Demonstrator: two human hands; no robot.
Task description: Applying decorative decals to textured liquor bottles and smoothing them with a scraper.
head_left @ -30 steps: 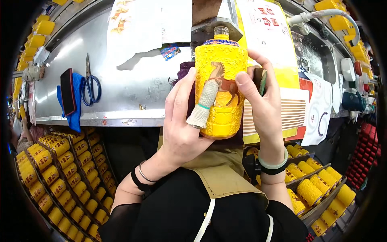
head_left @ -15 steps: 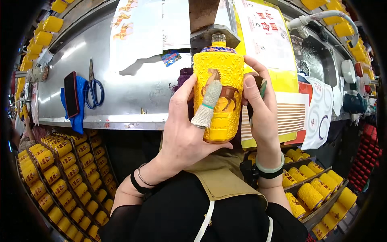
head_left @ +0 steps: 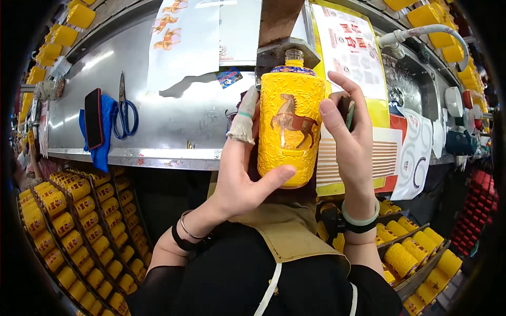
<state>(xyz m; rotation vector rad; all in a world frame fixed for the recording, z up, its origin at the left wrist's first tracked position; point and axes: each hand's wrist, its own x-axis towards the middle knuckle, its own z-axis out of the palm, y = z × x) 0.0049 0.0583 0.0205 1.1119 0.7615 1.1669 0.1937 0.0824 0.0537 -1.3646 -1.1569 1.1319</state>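
Note:
A yellow embossed bottle (head_left: 290, 152) with a brown horse decal (head_left: 296, 122), a blue patterned shoulder and a clear glass neck stands nearly upright before me. My left hand (head_left: 237, 174) holds it from the left, thumb across its lower front. One finger of that hand wears a pale cloth sleeve (head_left: 243, 118) with a green band, and the other fingers are hidden behind the bottle. Beside the bottle's right side is my right hand (head_left: 350, 134), thumb and forefinger apart, with a small dark flat piece (head_left: 344, 109), green at one edge, tucked in its palm.
On the metal bench (head_left: 174, 126) lie blue scissors (head_left: 124, 110), a phone (head_left: 94, 118) on a blue cloth and horse decal sheets (head_left: 184, 47). Printed sheets (head_left: 353, 52) and a sink with a tap (head_left: 392, 42) are to the right. Racks of yellow bottles (head_left: 84, 226) flank me below.
My left sleeved finger has left the horse decal and moved to the bottle's left side. The left thumb now lies on its front. My right hand has moved slightly away from the bottle.

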